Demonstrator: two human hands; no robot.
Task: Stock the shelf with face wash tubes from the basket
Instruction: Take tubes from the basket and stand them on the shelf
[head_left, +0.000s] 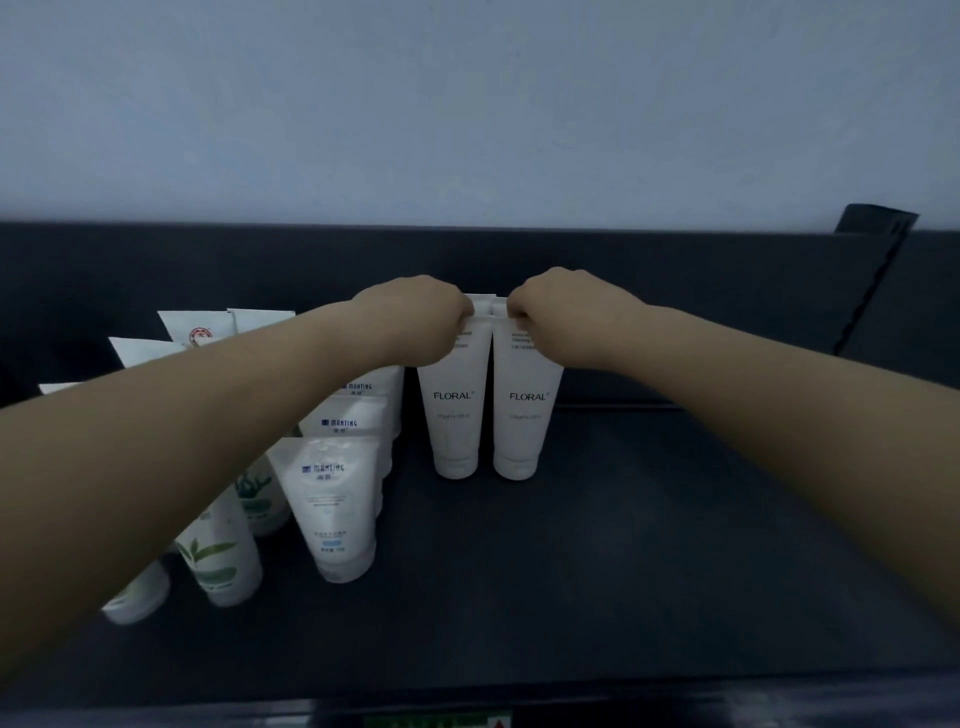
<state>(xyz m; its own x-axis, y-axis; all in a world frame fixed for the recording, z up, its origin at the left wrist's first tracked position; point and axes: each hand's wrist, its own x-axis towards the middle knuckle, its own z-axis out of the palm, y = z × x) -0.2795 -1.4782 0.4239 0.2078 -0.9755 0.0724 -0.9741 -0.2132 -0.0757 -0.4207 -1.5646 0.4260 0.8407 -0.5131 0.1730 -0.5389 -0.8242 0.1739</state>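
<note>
FLORAL face wash tubes (457, 436) were stood cap-down, side by side, on the dark shelf (623, 545), the left tube (453, 379) being pinched at its flat top by the curled fingers of the left hand (415, 322) and the right tube (527, 415) by those of the right hand (561, 317), with MANTING tubes (337, 509) lined up just beside.

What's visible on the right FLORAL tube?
The right FLORAL tube is white, matte plastic by its look, with grey FLORAL lettering and small print above and below. It stands upright on its round cap on the dark shelf, flat crimped end up. The right hand pinches that top end. The left FLORAL tube stands close beside it.
</note>
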